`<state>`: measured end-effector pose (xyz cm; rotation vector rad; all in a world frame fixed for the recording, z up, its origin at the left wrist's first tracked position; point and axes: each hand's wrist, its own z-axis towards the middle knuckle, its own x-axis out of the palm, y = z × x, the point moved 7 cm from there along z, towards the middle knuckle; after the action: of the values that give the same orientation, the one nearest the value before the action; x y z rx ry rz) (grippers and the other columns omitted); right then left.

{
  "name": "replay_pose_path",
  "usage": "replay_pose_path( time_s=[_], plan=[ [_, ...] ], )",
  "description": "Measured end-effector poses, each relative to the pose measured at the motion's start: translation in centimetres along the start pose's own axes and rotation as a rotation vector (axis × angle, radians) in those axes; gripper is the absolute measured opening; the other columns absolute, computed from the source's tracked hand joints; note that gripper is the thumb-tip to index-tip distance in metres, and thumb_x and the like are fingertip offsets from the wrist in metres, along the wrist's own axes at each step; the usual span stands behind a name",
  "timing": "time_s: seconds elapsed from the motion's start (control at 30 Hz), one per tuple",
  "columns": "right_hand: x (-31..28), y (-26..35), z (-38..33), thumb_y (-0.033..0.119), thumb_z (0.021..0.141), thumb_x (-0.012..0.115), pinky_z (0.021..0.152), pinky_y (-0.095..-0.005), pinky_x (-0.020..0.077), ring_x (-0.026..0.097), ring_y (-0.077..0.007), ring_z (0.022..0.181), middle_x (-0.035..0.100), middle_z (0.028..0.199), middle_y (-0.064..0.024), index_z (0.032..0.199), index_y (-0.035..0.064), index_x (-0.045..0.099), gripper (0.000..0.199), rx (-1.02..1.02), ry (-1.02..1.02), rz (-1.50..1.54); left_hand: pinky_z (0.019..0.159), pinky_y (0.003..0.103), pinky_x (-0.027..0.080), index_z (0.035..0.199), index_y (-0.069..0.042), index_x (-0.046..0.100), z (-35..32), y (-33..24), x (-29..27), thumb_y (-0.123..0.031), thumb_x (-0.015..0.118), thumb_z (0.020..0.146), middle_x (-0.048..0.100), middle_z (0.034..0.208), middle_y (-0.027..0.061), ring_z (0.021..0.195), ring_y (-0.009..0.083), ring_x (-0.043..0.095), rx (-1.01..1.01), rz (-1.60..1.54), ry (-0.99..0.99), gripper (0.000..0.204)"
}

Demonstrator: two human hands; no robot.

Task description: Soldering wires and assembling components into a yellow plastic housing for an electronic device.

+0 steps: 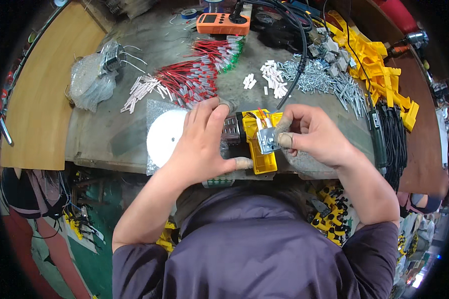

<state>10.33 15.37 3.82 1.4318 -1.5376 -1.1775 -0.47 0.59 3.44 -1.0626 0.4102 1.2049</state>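
Note:
A half-open power tool housing lies in front of me, with a yellow handle shell [264,163] and a dark vented motor section [231,130]. My left hand [203,137] is wrapped round it, fingers at the far side and thumb against the yellow shell. Over the shell, my right hand [304,132] pinches a grey trigger switch [267,140] between thumb and fingertips. White and dark leads [260,121] run from the switch; the inside of the shell is partly hidden under it. Partly beneath my left wrist lies a white disc [165,138] on bubble wrap.
Red-wired parts [192,74] and white sleeves [139,92] lie beyond my left hand. Loose screws [309,74], yellow shells [384,65] and black cords [391,139] fill the right side. An orange multimeter [223,24] stands at the back; a thick black cable [302,60] hangs down.

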Motion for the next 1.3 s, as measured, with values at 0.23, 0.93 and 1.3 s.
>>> replay_pose_path(
  time_s=[0.23, 0.93, 1.3],
  plan=[
    [-1.2, 1.2, 0.4, 0.011, 0.087, 0.067, 0.059, -0.0239, 0.0479, 0.058, -0.0074, 0.067, 0.061, 0.075, -0.0015, 0.091, 0.0030, 0.061, 0.010, 0.032, -0.050, -0.024, 0.083, 0.040, 0.035, 0.107, -0.006, 0.050, 1.4, -3.6, 0.8, -0.024, 0.085, 0.062, 0.057, 0.091, 0.0078, 0.085, 0.0277, 0.056, 0.007, -0.017, -0.177, 0.060],
    [1.0, 7.0, 1.9, 0.011, 0.069, 0.067, 0.068, -0.0385, 0.0507, 0.060, -0.0260, 0.079, 0.057, 0.079, -0.0064, 0.080, 0.0035, 0.057, 0.016, -0.852, 0.155, -1.488, 0.087, 0.035, 0.049, 0.132, -0.001, 0.038, 7.8, 1.9, 2.0, -0.009, 0.076, 0.077, 0.064, 0.104, 0.0154, 0.097, 0.0247, 0.062, -0.147, -0.492, 0.388, 0.067],
    [2.1, 6.3, 1.2, 0.022, 0.067, 0.061, 0.064, -0.0320, 0.0455, 0.050, -0.0191, 0.075, 0.046, 0.077, -0.0025, 0.070, 0.0103, 0.050, 0.017, -1.386, 0.355, -1.732, 0.085, 0.029, 0.048, 0.131, -0.002, 0.039, 8.4, 4.9, 4.0, -0.006, 0.074, 0.080, 0.058, 0.104, 0.0073, 0.099, 0.0132, 0.056, -0.212, -0.788, 0.565, 0.061]
  ],
)
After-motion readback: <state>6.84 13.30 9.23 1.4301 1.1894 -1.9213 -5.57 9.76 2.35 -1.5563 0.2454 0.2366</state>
